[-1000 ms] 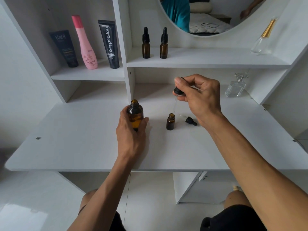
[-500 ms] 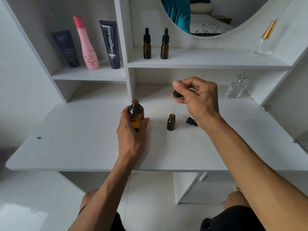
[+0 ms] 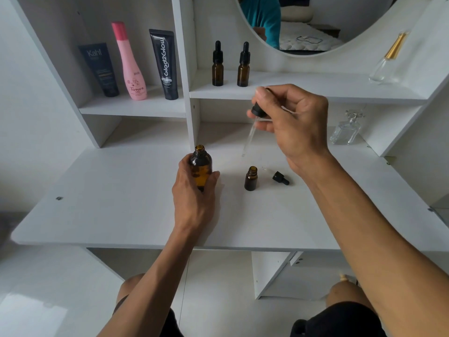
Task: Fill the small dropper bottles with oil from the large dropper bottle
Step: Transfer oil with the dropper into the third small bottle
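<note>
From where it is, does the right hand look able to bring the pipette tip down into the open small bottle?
Probably yes: the right hand holds the pipette above the uncapped small bottle, nothing between them.

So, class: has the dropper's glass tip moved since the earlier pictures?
Yes. The dropper tip, earlier just above the small open bottle, is now higher and slightly left.
</note>
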`<state>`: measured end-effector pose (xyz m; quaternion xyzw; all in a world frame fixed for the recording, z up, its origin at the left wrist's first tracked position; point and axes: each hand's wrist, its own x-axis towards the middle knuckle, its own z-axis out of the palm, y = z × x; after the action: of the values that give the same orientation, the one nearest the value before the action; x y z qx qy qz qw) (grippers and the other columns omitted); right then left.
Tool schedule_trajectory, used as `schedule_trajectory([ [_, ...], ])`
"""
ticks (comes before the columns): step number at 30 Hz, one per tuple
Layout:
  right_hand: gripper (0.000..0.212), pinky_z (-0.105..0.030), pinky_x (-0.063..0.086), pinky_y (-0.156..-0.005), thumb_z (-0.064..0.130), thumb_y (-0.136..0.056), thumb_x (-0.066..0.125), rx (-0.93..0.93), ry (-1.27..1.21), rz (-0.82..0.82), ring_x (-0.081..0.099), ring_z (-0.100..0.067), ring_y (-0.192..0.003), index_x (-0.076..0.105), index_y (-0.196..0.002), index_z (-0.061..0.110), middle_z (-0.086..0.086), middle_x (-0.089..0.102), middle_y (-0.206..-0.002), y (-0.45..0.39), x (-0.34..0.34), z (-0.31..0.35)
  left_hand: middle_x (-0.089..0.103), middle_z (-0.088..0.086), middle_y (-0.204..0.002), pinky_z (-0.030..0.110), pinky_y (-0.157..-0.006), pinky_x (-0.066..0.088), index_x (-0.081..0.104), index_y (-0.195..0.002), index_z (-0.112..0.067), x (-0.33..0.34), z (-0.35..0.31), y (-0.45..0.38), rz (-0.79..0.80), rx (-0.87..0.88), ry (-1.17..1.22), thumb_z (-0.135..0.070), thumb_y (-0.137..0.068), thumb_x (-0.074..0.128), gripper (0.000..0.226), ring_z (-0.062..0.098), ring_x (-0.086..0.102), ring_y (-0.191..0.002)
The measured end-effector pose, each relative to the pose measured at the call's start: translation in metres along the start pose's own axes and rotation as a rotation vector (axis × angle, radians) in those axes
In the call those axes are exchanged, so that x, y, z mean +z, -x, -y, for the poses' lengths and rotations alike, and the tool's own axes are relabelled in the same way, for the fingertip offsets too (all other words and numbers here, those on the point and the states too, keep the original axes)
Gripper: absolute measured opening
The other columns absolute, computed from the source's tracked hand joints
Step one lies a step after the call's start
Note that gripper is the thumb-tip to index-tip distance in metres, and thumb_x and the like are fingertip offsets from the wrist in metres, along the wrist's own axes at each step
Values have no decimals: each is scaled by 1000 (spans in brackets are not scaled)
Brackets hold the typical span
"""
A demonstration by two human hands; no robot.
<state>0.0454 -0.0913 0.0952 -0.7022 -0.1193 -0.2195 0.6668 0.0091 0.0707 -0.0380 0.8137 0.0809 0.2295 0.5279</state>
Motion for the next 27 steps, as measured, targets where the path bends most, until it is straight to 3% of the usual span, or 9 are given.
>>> schedule_trajectory([
  [7,17,-33,63,-66,18,-95,67,-30,-77,87,77,-19,-78,74,-102,4,-12,76,-91,-9,43,17,63,0,-124,21,-82,40,45,-141,-24,0,0,0,4,-8,9,-30,-94,70,54,18,59,-103],
  [13,14,-31,62,-64,18,-94,69,-68,-68,131,77,-17,-74,74,-98,6,-9,76,-85,-13,68,21,62,1,-130,20,-83,38,44,-142,-22,-1,-1,0,11,1,9,-29,-94,71,55,19,57,-105],
  [18,17,-29,61,-63,18,-94,70,-73,-14,147,77,-16,-73,75,-100,4,-8,76,-85,-13,73,15,62,2,-129,9,-73,37,45,-141,-21,-1,-2,0,7,12,17,-28,-94,71,55,17,57,-105],
  [24,15,-32,63,-64,18,-94,70,-89,24,155,76,-16,-72,75,-98,5,-9,76,-85,-13,74,11,62,0,-129,15,-79,39,45,-141,-22,-2,-2,1,6,15,31,-28,-94,71,54,17,57,-104],
  [27,15,-33,63,-64,19,-94,70,-91,36,149,76,-16,-71,75,-95,5,-9,76,-83,-14,75,11,62,0,-128,3,-74,39,45,-141,-21,-2,-2,1,3,18,26,-27,-94,71,53,15,56,-102],
])
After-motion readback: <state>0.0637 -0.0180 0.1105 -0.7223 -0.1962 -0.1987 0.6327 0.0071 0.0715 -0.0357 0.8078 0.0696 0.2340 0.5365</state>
